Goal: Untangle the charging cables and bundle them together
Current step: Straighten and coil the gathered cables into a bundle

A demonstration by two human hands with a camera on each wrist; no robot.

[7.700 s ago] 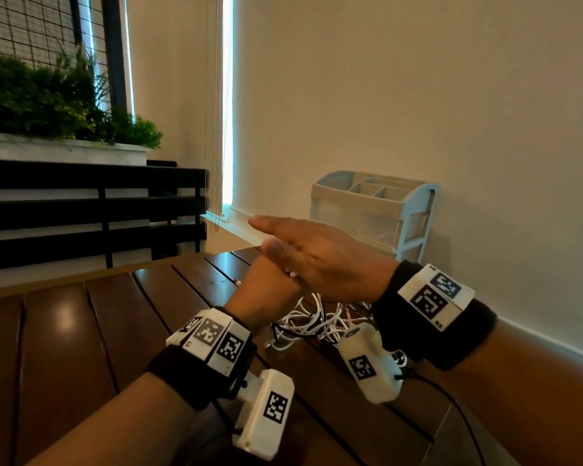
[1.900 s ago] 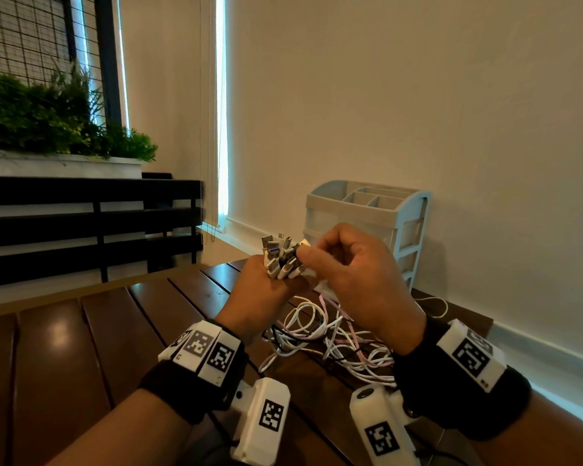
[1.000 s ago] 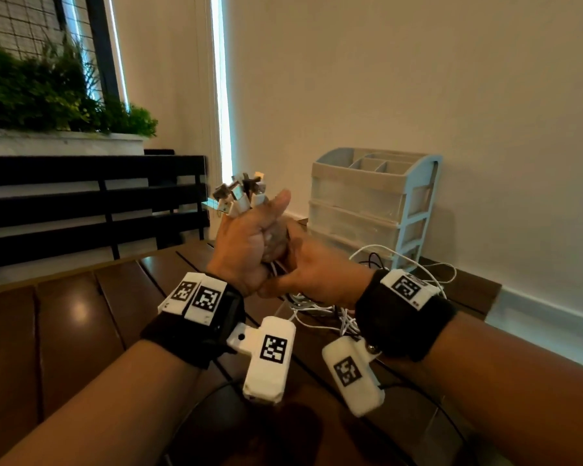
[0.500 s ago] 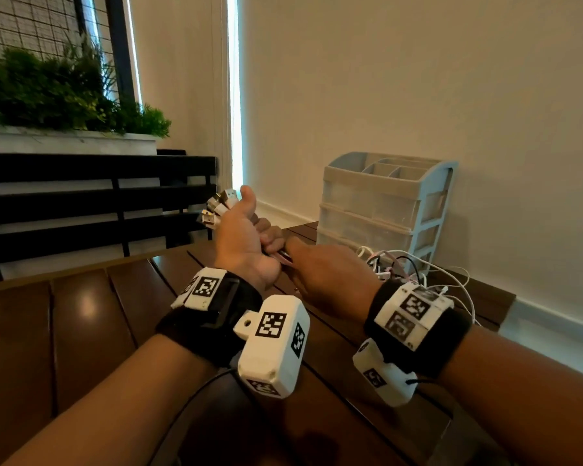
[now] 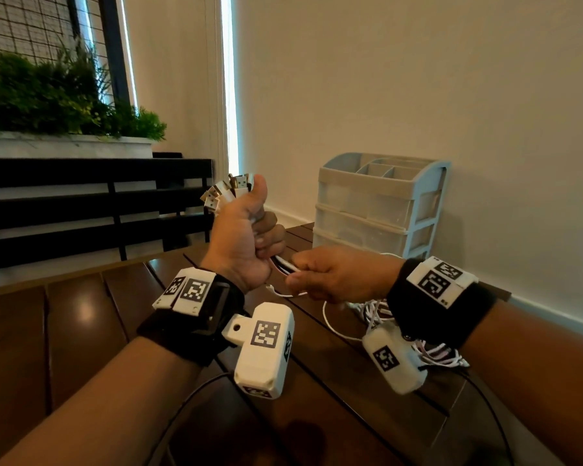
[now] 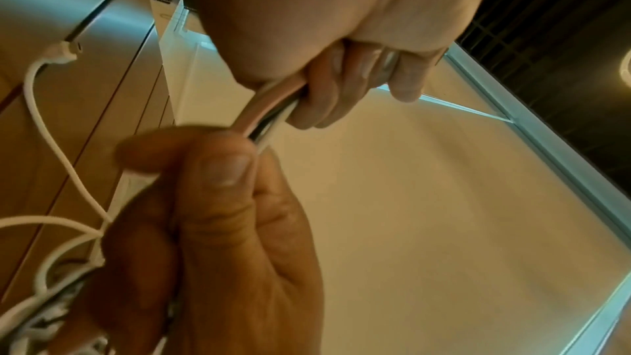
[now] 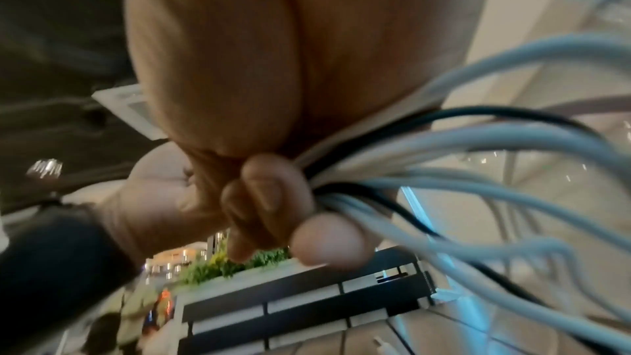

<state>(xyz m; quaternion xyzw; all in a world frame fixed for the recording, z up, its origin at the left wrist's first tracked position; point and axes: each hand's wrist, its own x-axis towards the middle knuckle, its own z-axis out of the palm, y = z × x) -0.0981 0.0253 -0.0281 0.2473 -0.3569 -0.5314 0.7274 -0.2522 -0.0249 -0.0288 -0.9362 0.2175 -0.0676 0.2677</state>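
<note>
My left hand is raised in a fist around a bunch of charging cables, with several USB plugs fanning out above the thumb. The white, pink and black cables leave the bottom of the fist and run straight into my right hand, which grips them just to the right. In the left wrist view the cables pass from the left fingers to the right hand. In the right wrist view the loose cables spread out past my fingers. The slack trails onto the table.
A pale plastic drawer organiser stands against the wall at the back of the dark wooden slatted table. A black slatted bench and a planter lie to the left. One free white plug lies on the table.
My left hand has stayed raised with the plugs. My right hand has slid a little to the right along the cables, opening a short stretch of them between the two hands.
</note>
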